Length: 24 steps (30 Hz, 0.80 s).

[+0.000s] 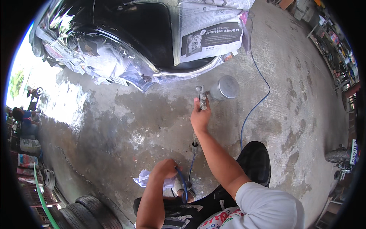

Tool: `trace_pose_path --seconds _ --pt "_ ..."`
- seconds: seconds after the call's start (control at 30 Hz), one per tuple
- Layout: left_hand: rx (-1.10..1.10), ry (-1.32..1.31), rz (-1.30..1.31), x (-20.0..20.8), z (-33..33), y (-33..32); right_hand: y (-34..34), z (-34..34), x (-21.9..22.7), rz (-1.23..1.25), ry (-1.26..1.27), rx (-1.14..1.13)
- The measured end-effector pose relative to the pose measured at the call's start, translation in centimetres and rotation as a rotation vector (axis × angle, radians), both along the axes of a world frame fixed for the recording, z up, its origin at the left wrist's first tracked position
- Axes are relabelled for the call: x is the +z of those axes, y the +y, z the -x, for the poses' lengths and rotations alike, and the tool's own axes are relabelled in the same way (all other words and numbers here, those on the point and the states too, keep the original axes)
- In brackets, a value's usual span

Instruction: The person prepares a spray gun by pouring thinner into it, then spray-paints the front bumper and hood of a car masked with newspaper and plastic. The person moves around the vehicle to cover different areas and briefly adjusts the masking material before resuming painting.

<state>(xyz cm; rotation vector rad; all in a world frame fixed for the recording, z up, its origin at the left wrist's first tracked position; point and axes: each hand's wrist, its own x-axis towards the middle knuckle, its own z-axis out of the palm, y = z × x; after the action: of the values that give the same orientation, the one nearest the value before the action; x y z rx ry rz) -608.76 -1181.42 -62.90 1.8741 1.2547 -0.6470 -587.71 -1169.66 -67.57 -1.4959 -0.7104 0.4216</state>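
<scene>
My right hand [200,119] is closed around a metal spray gun [203,101], held out in front of me above the floor. A round silver cup [228,87] sits at the gun's right side. Below that hand, a hose fitting [195,146] hangs from the gun and leads into a blue air hose [185,192]. My left hand [166,168] is closed on a loop of this hose, low and near my legs. Crumpled white paper [142,178] shows under the left hand; whether the fingers grip it too is hidden. Ahead stands a glossy black vehicle panel [148,34], apart from the gun.
Newspaper [209,42] and clear plastic film mask the vehicle around the panel. Blue hose [263,100] curves across the stained concrete floor [289,114] on the right. Stacked tyres [82,213] lie at lower left. A motorcycle [339,156] stands far right; a person [24,114] is far left.
</scene>
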Motion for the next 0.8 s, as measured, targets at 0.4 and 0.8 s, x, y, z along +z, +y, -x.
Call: trace_pose_path --seconds 0.4,0.8 --pt "0.089 0.005 0.018 3.1 -0.8 -2.3 -2.2 0.8 4.2 0.047 0.135 0.449" --pt "0.045 0.023 -0.021 1.9 -0.4 -2.3 -2.6 -3.9 2.5 0.026 0.006 0.134"
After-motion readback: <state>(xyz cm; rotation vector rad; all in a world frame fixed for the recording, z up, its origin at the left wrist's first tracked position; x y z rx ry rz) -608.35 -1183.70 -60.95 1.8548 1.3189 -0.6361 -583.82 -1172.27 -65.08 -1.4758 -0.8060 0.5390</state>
